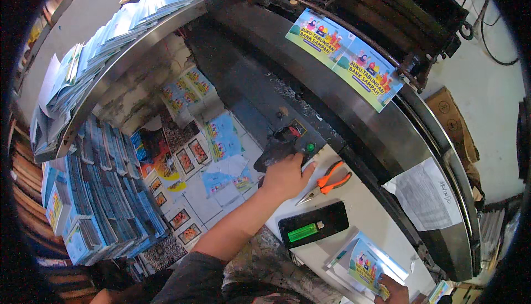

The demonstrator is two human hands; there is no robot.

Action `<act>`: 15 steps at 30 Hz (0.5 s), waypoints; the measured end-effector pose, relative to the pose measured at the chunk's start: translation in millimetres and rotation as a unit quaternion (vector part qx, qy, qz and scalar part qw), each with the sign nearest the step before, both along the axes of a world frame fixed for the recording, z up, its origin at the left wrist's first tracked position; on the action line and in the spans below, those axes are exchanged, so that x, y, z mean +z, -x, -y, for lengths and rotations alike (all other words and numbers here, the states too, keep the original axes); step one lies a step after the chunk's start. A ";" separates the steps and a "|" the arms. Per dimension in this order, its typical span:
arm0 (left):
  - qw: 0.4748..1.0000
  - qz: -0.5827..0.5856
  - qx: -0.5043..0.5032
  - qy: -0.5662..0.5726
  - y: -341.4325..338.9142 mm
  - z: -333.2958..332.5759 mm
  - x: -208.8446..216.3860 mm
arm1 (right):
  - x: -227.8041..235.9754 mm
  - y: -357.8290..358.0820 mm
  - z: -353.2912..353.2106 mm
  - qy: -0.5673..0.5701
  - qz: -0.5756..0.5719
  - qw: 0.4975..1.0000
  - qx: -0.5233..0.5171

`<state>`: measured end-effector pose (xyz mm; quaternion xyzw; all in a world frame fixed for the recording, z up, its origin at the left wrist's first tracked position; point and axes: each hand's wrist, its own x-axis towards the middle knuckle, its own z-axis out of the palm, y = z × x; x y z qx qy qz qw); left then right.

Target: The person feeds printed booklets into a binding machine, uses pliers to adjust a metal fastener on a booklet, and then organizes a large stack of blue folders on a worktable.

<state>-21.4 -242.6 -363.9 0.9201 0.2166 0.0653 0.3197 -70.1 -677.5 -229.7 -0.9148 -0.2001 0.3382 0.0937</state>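
Note:
My left hand point(289, 179) reaches across to the dark front of a metal machine, thumb apart from the fingers. Its fingertips are at the control panel point(296, 128), beside a green button point(310, 147) and close to a dark shape I cannot make out. At the lower right my right hand point(394, 291) grips the near edge of a booklet point(362, 262) with a blue, yellow and green cover; part of this hand is cut off by the frame. Between my hands, pliers point(326, 183) with orange handles and a black phone point(313, 224) with a green label or case print lie on the white tabletop point(287, 215).
A curved metal table edge point(398, 132) carries a printed cover sheet point(345, 55) and a handwritten paper point(426, 196). Tall stacks of booklets point(105, 193) stand at the left, below a shelf with more booklets point(121, 33). Loose printed sheets point(224, 135) lie beyond my left forearm.

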 end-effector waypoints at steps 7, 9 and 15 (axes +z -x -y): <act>1.000 -0.012 0.000 -0.006 4.3 -1.4 0.0 | 6.3 0.9 7.7 -0.070 0.018 0.997 -0.015; 1.000 -0.027 0.004 -0.014 1.8 1.5 2.6 | 22.5 -17.3 33.9 0.014 0.012 0.994 -0.110; 0.997 -0.056 0.019 -0.045 -3.9 10.4 1.6 | 114.4 -131.7 60.8 -0.073 0.585 0.798 -0.125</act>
